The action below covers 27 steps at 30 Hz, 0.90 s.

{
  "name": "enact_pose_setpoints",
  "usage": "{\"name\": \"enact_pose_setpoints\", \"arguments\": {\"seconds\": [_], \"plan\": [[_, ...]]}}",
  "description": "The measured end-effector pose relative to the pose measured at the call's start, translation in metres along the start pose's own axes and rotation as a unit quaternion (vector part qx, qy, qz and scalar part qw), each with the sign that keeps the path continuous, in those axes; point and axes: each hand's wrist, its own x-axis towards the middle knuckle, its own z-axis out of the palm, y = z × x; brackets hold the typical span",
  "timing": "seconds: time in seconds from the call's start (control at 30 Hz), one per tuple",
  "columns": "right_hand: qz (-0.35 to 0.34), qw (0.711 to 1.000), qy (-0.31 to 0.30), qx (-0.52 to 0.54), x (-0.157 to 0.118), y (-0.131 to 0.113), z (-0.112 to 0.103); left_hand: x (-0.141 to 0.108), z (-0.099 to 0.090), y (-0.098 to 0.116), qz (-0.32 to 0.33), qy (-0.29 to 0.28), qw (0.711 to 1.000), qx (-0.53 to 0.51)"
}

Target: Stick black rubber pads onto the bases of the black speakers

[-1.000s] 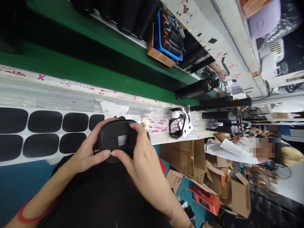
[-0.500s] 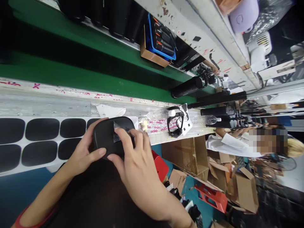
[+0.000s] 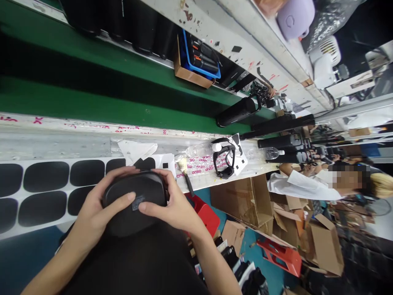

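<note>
A black rounded-rectangular piece [image 3: 134,219] is held low, close to my black-clothed body. Around its left side wraps my left hand [image 3: 102,203], the thumb lying on the face beside a small dark label [image 3: 138,203]. My right hand [image 3: 172,205] grips the right side, its thumb tip touching the label's right edge. Fingers of both hands curl over the far edge and are partly hidden. Behind and to the left lies a white sheet [image 3: 66,175] of black rounded pads, with crumpled white paper [image 3: 136,150] on its far edge.
A brush [image 3: 188,180] and a black strap-like frame [image 3: 224,162] lie on the bench to the right, near a plastic bottle [image 3: 199,149]. Beyond runs a green belt [image 3: 132,106] with a black cylinder [image 3: 238,111]. A red stool [image 3: 204,213] and cardboard boxes [image 3: 239,200] stand right.
My right hand has left its pinch on a clear film at the label and now grips the piece's right side. The piece has moved lower and closer. The brush has come into view.
</note>
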Motion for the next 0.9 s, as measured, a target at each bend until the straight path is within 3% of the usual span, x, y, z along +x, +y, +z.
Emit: {"name": "enact_pose_setpoints", "arguments": {"seconds": [0.13, 0.33, 0.5, 0.67, 0.77, 0.9], "plan": [[0.058, 0.993, 0.088, -0.060, -0.008, -0.009, 0.011, -0.007, 0.010, 0.007, -0.034, 0.014, 0.999, 0.013], [0.034, 0.991, 0.083, -0.099, -0.004, -0.010, 0.008, -0.008, 0.014, 0.012, -0.019, 0.063, 0.997, 0.037], [-0.014, 0.998, 0.019, -0.061, -0.005, 0.007, -0.013, -0.009, 0.018, 0.019, -0.047, 0.065, 0.996, 0.038], [-0.033, 0.991, -0.117, 0.050, -0.011, 0.022, -0.032, -0.007, 0.013, 0.013, -0.024, 0.045, 0.997, 0.063], [-0.029, 0.980, -0.193, 0.028, -0.014, 0.025, -0.036, -0.007, 0.008, 0.010, -0.019, 0.014, 0.996, 0.086], [-0.028, 0.981, -0.192, -0.023, -0.015, 0.022, -0.034, -0.013, 0.003, 0.017, -0.019, -0.042, 0.989, 0.140]]}}
